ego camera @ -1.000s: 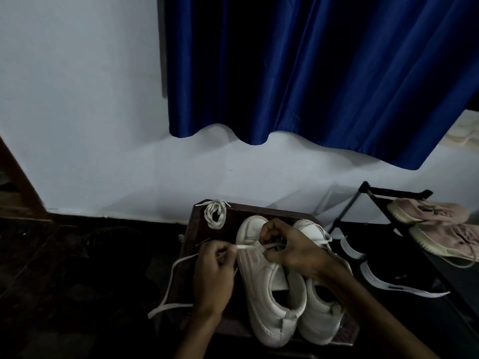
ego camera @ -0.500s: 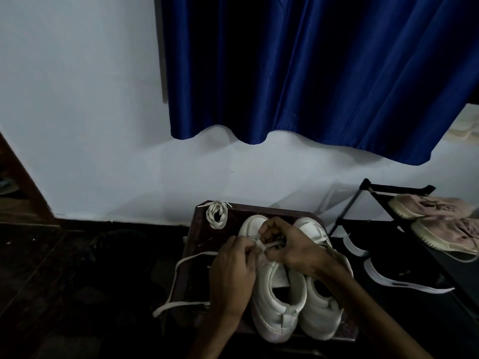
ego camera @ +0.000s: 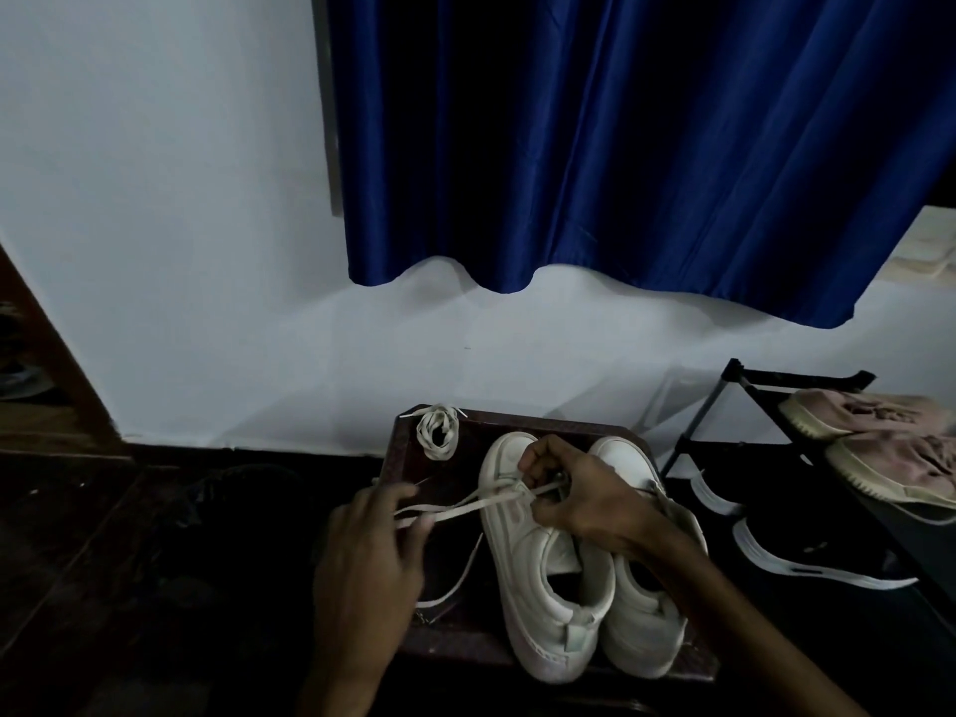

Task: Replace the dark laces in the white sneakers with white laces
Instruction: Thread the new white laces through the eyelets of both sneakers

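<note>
The step in hand looks like threading and tightening a white lace (ego camera: pixel 465 507) through the lower eyelets of the sneaker on the left (ego camera: pixel 533 577). It stands toe to the wall on the small dark desk (ego camera: pixel 401 447), touching its partner sneaker (ego camera: pixel 641 628). The right hand (ego camera: pixel 579 491) is curled over the eyelet row near the toe, fingers pinching the lace where it crosses the shoe. The left hand (ego camera: pixel 370 556) is out to the side over the desk's edge with the lace strands running between its fingers, apparently gripping them (the blur there hides the exact hold). A loose tail of lace hangs down beside the shoe.

To do this well, the right hand should keep the crossing pinned flat while the left draws sideways in an even pull, so the flat lace does not twist in the eyelet. The two ends should be checked for equal length before going up a row, since it is cheaper to fix now. The shoe is light and may slide toward the pull, so the pinning hand has to steady it too.

A coiled spare lace (ego camera: pixel 438 431) lies at the desk's far corner, presumably for the other sneaker, and is best left clear of the working strands.
</note>
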{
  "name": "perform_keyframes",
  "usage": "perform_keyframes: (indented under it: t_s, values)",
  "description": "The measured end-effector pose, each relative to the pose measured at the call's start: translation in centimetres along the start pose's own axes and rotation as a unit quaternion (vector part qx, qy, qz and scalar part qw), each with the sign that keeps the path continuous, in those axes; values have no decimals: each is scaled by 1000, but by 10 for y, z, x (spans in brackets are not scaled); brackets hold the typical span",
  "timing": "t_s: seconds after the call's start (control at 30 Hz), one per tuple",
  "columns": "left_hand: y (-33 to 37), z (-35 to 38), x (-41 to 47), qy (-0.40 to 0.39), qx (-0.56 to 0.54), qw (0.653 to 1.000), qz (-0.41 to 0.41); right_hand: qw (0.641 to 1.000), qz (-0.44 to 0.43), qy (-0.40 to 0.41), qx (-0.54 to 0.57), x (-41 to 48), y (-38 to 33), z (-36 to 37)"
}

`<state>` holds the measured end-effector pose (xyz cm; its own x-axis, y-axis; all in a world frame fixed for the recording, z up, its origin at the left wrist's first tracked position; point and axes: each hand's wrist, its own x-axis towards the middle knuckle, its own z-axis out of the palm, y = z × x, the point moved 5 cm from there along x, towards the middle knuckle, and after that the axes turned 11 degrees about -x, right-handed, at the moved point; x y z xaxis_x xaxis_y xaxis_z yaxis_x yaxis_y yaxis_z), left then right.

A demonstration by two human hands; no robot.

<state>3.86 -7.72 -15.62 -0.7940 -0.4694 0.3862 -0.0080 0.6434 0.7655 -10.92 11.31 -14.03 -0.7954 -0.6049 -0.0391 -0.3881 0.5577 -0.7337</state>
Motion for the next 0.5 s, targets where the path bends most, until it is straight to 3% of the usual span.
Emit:
perform_keyframes:
  t_s: [0.17, 0.37, 0.43, 0.5]
  values:
    - [47, 66, 10, -59, -14, 997, 47, 1000, -1, 8, -16, -2, -1, -2]
    - [19, 64, 11, -58, -142, 987, -43, 1000, 2, 11, -18, -2, 2, -1]
    - [-4, 46, 10, -68, -238, 958, -142, 1000, -2, 11, -27, 0, 3, -1]
    - [-15, 13, 8, -37, -380, 901, -204, 999, -5, 10, -33, 1, 4, 0]
